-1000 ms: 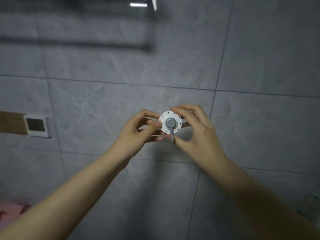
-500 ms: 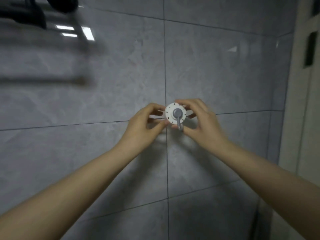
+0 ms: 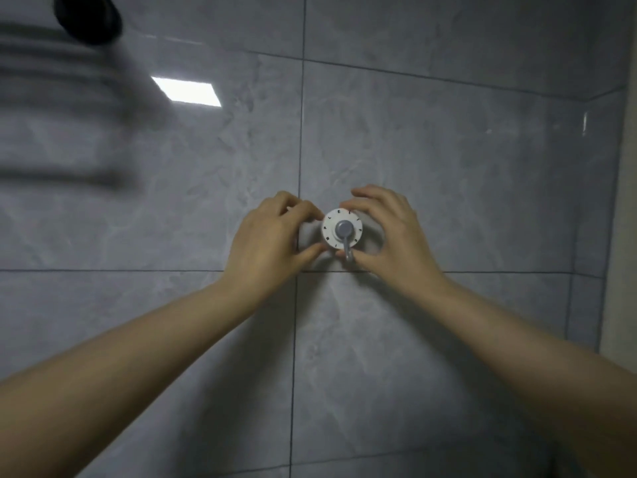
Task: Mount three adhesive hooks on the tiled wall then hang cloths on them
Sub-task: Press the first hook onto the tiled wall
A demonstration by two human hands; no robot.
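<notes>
1. The fingers of the left hand and of the right hand are curled and pinch the round white adhesive hook from both sides.
2. The hook is against the tiled wall, just right of a vertical joint and just above a horizontal joint.
3. A blurred dark rail is at the wall's upper left.

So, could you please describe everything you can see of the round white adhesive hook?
The round white adhesive hook is a plastic-looking disc with small dark letters around its rim, a grey central knob and a grey hook pointing down. It faces the camera against the grey tiled wall, right of a vertical grout line. The left hand and right hand pinch its edges.
</notes>
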